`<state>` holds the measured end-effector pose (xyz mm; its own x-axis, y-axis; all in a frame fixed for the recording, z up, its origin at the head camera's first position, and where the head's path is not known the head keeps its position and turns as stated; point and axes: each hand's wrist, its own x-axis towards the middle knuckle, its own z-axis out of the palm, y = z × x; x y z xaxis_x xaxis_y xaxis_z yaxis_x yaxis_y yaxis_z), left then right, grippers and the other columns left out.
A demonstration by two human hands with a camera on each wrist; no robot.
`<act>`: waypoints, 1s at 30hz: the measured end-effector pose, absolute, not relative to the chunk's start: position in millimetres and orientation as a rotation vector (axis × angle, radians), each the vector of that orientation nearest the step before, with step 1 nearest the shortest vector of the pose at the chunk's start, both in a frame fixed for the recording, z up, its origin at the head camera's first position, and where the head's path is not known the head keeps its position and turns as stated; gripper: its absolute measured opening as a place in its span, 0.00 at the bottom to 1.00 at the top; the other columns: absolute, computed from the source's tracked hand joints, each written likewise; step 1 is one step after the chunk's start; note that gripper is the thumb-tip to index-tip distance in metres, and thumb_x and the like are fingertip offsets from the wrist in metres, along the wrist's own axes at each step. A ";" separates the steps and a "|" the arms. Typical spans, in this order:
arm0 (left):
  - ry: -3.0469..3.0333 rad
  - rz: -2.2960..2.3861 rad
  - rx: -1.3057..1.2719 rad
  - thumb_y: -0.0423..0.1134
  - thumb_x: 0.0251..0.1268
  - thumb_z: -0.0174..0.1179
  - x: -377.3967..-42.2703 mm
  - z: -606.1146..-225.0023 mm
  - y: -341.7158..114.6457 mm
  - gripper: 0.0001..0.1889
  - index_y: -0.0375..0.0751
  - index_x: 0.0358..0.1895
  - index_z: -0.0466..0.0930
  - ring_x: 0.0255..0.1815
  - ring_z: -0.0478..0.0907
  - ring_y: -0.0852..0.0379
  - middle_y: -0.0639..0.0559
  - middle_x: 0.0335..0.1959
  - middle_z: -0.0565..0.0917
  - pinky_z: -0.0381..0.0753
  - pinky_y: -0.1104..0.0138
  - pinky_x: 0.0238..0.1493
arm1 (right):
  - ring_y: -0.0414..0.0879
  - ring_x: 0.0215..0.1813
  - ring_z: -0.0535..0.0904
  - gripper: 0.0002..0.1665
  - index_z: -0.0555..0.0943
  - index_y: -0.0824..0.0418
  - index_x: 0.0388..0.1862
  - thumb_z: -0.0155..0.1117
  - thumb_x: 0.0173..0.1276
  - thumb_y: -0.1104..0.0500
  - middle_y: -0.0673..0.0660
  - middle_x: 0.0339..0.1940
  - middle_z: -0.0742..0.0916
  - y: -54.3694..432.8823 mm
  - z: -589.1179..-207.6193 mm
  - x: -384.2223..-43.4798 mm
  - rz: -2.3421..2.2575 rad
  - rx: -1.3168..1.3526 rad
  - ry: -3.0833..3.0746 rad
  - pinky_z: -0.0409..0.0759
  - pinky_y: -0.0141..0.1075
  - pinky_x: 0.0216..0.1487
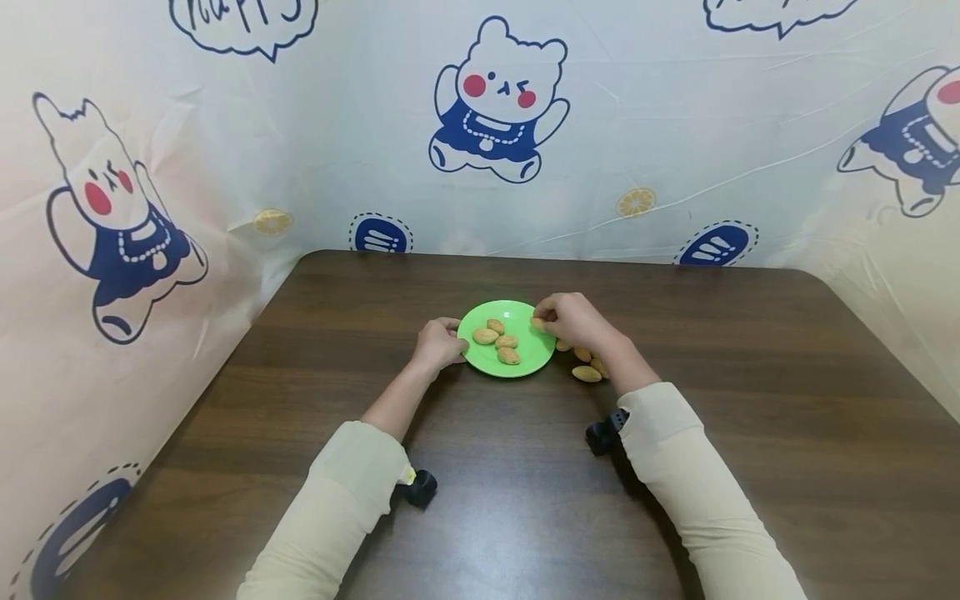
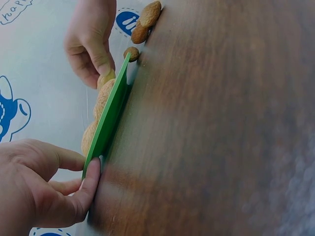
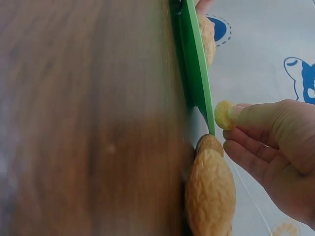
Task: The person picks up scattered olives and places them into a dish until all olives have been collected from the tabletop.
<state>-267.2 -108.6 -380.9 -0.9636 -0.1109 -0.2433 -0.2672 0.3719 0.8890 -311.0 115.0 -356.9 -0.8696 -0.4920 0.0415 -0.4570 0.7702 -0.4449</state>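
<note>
My left hand (image 1: 437, 343) pinches the left rim of a light green plate (image 1: 529, 354), thumb and fingers on either side of the edge in the left wrist view. Several tan, wrinkled almonds in their shells lie on the plate, among them one almond (image 1: 486, 336) at its left. Over the plate's right edge, my right hand (image 1: 577, 321) holds another almond (image 3: 225, 115) between thumb and fingertips. Just right of the plate, partly hidden by the right hand and wrist, more shelled almonds lie on the table, the nearest almond (image 1: 587, 374) in plain sight.
The dark brown wooden table (image 1: 495, 483) carries the plate and almonds near its far side. A pale curtain (image 1: 360, 125) printed with cartoon bears surrounds its back and sides. Black wrist cameras hang at the left cuff (image 1: 371, 454) and right cuff (image 1: 660, 412).
</note>
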 end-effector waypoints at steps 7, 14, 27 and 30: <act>2.480 1.648 -0.332 0.22 0.60 0.53 -267.4 -380.6 -108.6 0.25 0.30 0.63 0.65 0.42 0.78 0.48 0.39 0.45 0.73 0.84 0.71 0.34 | 0.49 0.44 0.78 0.12 0.81 0.63 0.48 0.60 0.65 0.63 0.58 0.42 0.83 106.7 -357.9 -314.4 -0.698 -0.777 2.863 0.81 0.37 0.43; 2.486 1.646 -0.326 0.22 0.59 0.53 -267.2 -381.0 -108.5 0.25 0.30 0.63 0.65 0.42 0.79 0.48 0.39 0.44 0.74 0.84 0.71 0.34 | 0.49 0.46 0.78 0.13 0.81 0.63 0.48 0.60 0.65 0.64 0.58 0.44 0.83 93.8 -355.8 -314.2 -0.716 -0.784 2.827 0.80 0.37 0.45; 2.468 1.665 -0.325 0.22 0.59 0.53 -265.6 -380.3 -108.4 0.25 0.30 0.62 0.65 0.42 0.79 0.48 0.39 0.44 0.74 0.84 0.71 0.35 | 0.47 0.47 0.78 0.13 0.82 0.62 0.48 0.62 0.64 0.63 0.56 0.44 0.84 76.6 -359.6 -322.0 -0.697 -0.825 2.823 0.80 0.36 0.46; 2.470 1.667 -0.324 0.22 0.59 0.53 -265.5 -380.3 -108.7 0.25 0.30 0.62 0.65 0.41 0.79 0.48 0.39 0.44 0.74 0.84 0.71 0.34 | 0.48 0.48 0.78 0.12 0.82 0.62 0.47 0.62 0.64 0.63 0.57 0.44 0.84 73.1 -359.7 -324.1 -0.685 -0.833 2.830 0.80 0.36 0.47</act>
